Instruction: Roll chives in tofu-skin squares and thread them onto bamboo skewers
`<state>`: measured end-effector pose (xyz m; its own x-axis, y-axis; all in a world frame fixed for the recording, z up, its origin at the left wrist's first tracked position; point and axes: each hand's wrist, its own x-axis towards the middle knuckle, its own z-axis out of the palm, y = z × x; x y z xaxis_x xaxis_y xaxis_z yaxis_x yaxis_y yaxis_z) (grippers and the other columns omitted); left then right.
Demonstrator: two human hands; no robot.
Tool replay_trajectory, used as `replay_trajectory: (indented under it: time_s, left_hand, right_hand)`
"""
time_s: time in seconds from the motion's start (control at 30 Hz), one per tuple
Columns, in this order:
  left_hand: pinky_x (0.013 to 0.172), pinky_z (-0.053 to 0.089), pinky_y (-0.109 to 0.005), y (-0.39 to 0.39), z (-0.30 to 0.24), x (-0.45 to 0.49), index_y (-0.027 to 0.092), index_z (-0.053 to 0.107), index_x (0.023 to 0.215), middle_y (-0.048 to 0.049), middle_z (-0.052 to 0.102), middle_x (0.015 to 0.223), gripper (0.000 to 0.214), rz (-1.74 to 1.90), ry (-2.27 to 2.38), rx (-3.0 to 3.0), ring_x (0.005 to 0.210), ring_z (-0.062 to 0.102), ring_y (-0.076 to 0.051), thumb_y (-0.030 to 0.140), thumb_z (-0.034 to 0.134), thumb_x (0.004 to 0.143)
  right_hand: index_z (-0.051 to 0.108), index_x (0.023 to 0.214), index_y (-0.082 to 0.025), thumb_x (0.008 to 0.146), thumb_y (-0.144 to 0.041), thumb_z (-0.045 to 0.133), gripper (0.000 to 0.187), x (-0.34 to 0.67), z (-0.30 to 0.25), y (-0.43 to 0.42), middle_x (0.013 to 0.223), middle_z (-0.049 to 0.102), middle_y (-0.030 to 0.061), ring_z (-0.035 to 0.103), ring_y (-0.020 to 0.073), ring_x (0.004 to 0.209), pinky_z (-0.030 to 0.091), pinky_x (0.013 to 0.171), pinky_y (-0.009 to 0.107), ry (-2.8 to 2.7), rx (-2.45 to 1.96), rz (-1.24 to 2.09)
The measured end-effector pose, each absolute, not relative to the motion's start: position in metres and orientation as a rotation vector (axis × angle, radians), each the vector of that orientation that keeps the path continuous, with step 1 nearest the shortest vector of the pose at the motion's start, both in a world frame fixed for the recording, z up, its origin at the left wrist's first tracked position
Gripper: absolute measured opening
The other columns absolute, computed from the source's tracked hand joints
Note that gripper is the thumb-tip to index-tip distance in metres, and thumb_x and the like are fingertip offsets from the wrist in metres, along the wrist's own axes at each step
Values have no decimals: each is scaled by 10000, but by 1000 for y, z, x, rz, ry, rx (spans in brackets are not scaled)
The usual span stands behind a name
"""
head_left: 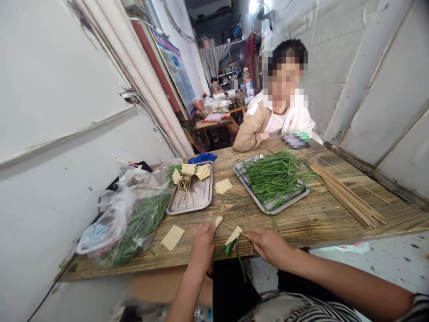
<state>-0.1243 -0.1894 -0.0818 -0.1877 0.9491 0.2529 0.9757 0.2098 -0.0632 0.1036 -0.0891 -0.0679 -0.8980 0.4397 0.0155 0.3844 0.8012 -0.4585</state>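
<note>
At the near edge of the wooden table [315,219], my left hand [203,243] is closed on a small roll of pale tofu skin [218,220]. My right hand [268,243] pinches a thin bamboo skewer [228,226] that runs through a second tofu roll [233,235] with green chive leaves [231,248] hanging out below it. The skewer's tip points toward the left hand's roll. The two hands are a short distance apart.
A steel tray [197,194] holds finished tofu skewers; another tray [268,205] holds loose chives. Loose tofu squares [172,237] [223,186] lie on the table. A bundle of bamboo skewers [348,199] is at right, a plastic bag of greens [134,219] at left. A person [278,116] sits opposite.
</note>
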Motion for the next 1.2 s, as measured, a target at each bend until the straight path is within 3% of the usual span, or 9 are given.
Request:
replay_trajectory:
  time_s: [1.2]
  left_hand:
    - [664, 282, -302, -189, -82, -125, 207, 657, 1022, -36, 585, 757, 338, -188, -2219, -1820, 745, 490, -175, 208, 328, 945]
  right_hand:
    - [614, 890, -166, 840, -150, 409, 211, 103, -72, -89, 831, 613, 53, 544, 142, 701, 308, 596, 253, -2861, -614, 601]
